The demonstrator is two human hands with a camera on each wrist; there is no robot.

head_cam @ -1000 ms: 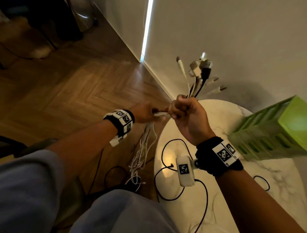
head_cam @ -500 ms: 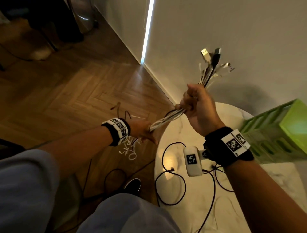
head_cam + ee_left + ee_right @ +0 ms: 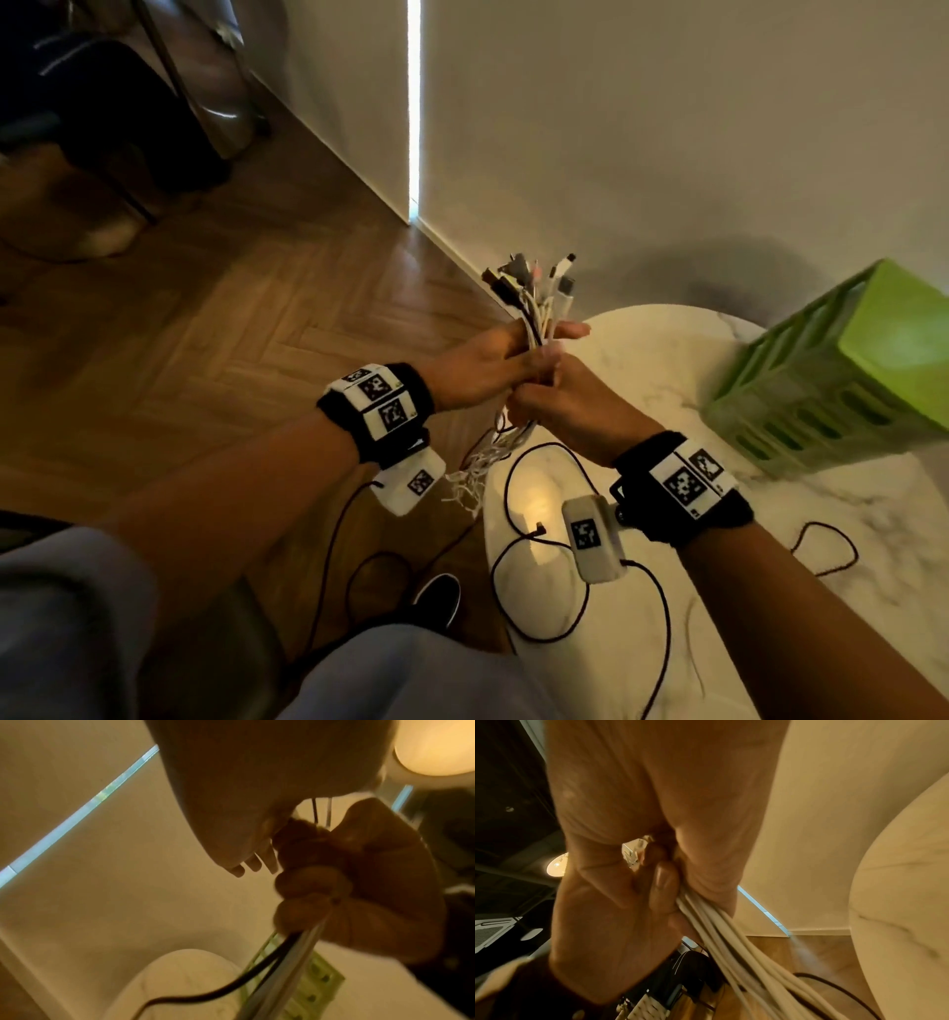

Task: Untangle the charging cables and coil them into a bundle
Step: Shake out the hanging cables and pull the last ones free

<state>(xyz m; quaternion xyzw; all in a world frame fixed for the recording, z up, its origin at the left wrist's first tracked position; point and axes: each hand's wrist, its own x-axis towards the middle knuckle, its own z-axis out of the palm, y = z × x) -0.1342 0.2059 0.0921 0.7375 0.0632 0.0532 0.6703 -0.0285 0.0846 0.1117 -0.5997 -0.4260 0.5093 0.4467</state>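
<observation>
Both hands meet at one gathered sheaf of mostly white charging cables [image 3: 534, 329] with a few dark strands, held in the air just off the edge of the round white marble tabletop [image 3: 667, 360]. The left hand [image 3: 482, 370] wraps the sheaf just below its metal plug ends [image 3: 534, 277], which fan out above the fingers [image 3: 570, 329]; the right hand [image 3: 570, 406], touching the left from beneath, is clenched around the same strands, as the right wrist view shows. Below the right fingers the loose lengths [image 3: 477, 467] hang in a kinked, knotted tail toward the herringbone wooden floor [image 3: 231, 334]. That tail looks like the main risk: if coiling starts now, the knots would probably be wound into the bundle. A slackened grip during any hand-over could let thin strands slide out and the plug ends drop out of line. The separate thin black cord [image 3: 518, 539] looping on the tabletop under the right wrist may snag the tail. A slatted green plastic basket [image 3: 821, 401] lies on its side beyond the right fingers.
</observation>
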